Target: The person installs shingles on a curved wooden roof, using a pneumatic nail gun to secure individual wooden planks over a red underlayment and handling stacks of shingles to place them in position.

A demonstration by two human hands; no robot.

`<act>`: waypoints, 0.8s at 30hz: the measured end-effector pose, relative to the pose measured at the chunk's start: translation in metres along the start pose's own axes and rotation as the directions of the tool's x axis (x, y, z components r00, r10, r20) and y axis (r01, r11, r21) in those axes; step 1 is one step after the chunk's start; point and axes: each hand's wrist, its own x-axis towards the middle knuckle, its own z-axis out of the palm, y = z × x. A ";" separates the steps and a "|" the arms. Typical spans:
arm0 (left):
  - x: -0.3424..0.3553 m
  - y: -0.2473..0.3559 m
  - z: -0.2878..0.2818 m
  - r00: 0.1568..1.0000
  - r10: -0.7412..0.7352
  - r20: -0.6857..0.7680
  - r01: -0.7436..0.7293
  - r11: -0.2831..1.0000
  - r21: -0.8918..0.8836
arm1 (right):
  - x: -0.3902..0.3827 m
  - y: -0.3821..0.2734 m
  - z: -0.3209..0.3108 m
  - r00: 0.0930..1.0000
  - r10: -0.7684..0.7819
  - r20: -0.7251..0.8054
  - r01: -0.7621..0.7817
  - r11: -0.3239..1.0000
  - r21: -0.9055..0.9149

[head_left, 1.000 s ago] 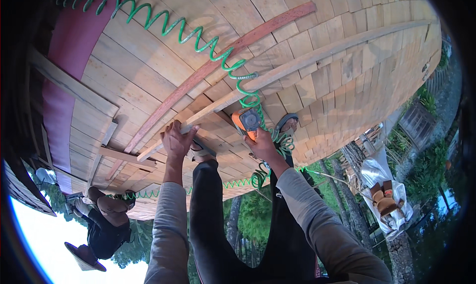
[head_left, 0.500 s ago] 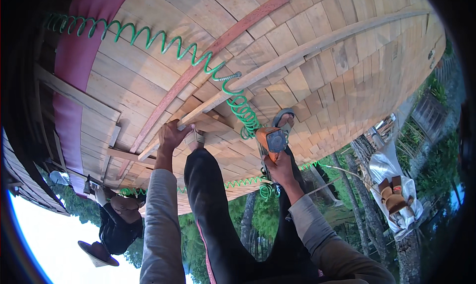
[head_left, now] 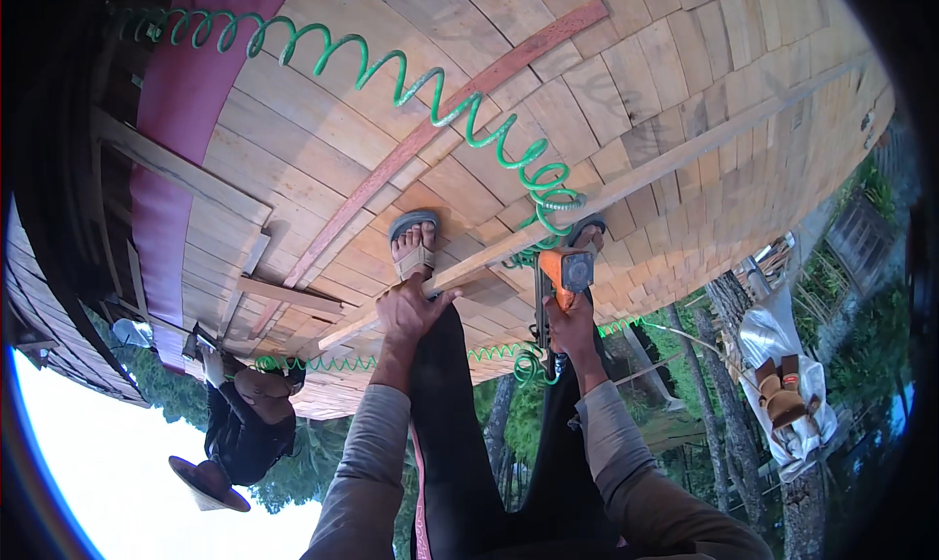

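Head view | big wooden roof filled the middle | long wood strip lay slanted across it | green curly hose crossed over the strip | orange tool was near the strip | right hand was wrapped round the tool | left hand lay touching the strip near its left end; can't tell if it squeezed

You are outdoors on what looks like a building site, up on a curved roof: overlapping wooden shingles spread across the upper right, sky brightens the lower left, and tree trunks stand at the lower right. A coiled green hose and an orange power tool show construction work.
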 end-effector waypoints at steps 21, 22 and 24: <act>0.107 -0.108 -0.113 0.968 0.241 -0.064 -0.230 0.962 0.144 | -0.004 0.016 0.104 0.927 -0.289 0.238 0.359 0.865 -0.350; 0.095 -0.129 -0.107 0.915 0.348 -0.206 -0.323 0.935 0.144 | -0.010 0.016 0.103 0.894 -0.398 0.206 0.437 0.877 -0.199; 0.078 -0.142 -0.111 0.989 0.147 -0.024 -0.143 0.983 0.119 | -0.031 0.009 0.092 0.982 -0.138 0.132 0.139 0.990 0.005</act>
